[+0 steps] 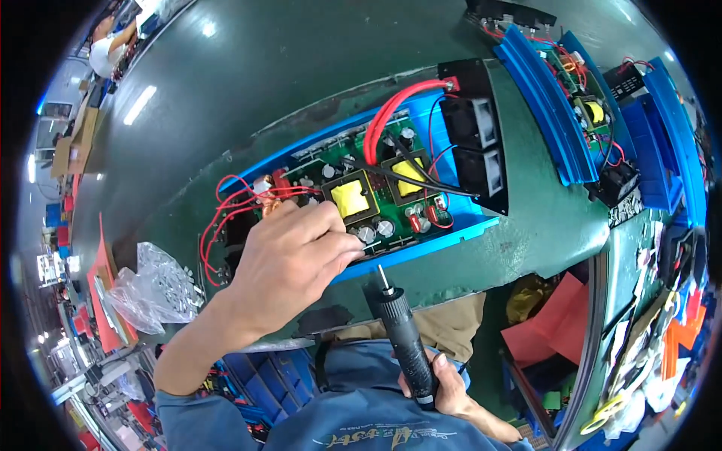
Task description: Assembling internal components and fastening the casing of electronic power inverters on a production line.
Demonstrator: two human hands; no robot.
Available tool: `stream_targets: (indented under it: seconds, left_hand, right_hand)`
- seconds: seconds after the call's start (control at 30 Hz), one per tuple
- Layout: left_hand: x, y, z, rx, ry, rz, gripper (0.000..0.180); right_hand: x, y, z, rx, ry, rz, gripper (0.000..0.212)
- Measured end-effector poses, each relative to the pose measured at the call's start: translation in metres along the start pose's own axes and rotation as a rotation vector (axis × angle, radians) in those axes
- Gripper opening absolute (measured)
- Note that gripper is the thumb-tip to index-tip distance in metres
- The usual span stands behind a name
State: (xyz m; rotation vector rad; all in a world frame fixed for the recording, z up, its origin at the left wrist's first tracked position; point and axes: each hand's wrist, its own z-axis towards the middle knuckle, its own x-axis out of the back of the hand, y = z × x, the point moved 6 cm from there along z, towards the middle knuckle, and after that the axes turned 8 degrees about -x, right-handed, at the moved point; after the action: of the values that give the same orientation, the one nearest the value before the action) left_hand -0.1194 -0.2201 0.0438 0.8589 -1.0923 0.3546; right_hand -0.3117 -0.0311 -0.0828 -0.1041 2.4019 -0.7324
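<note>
A green circuit board (387, 214) with two yellow-wrapped transformers (350, 198) lies in a blue metal housing (459, 229) on the bench. My left hand (289, 252) reaches over the board's near left part, its thumb and fingers pinched at the near edge. What they hold, if anything, is hidden. Low in front of my body, my right hand (450, 383) is wrapped round a black electric screwdriver (406, 338). Its bit points up toward the housing's near wall, apart from it. Thick red cables (398, 109) and black wires run to a black end panel with fans (474, 139).
A clear plastic bag of small metal parts (162, 286) sits at the left. More blue housings (545, 105) with boards stand at the far right, beside a blue bin (654, 154). Below the bench edge is an open compartment with red sheets (549, 323).
</note>
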Motion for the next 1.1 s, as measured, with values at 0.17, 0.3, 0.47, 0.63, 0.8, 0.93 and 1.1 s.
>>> stream_targets:
  seconds: [0.17,0.3,0.47,0.63,0.8,0.93,1.1]
  left_hand:
    - [-0.003,-0.006,-0.003,-0.043,0.016,0.004,0.012]
    - [-0.005,-0.009,-0.005,-0.048,0.01,0.027,0.015]
    - [-0.005,-0.007,-0.007,-0.059,0.013,0.044,0.014]
    - [-0.006,-0.006,-0.003,-0.018,-0.035,-0.038,0.018]
    - [-0.006,0.0,-0.006,-0.024,-0.162,-0.046,0.026]
    - [0.0,0.011,-0.01,0.059,-0.23,-0.073,0.042]
    - [-0.008,0.016,-0.016,0.083,-0.113,-0.01,0.033]
  right_hand:
    - [0.004,0.005,-0.002,-0.035,0.023,0.023,0.091]
    - [0.004,0.0,-0.003,-0.043,0.011,-0.007,0.094]
    - [0.0,-0.003,-0.006,-0.044,0.067,-0.024,0.097]
    - [0.002,0.001,-0.007,-0.075,0.096,-0.019,0.101]
    - [0.004,-0.001,-0.009,-0.083,0.101,-0.005,0.103]
    - [0.002,-0.004,-0.009,-0.1,0.06,-0.027,0.105]
    - [0.001,-0.003,-0.011,-0.124,0.066,-0.027,0.105]
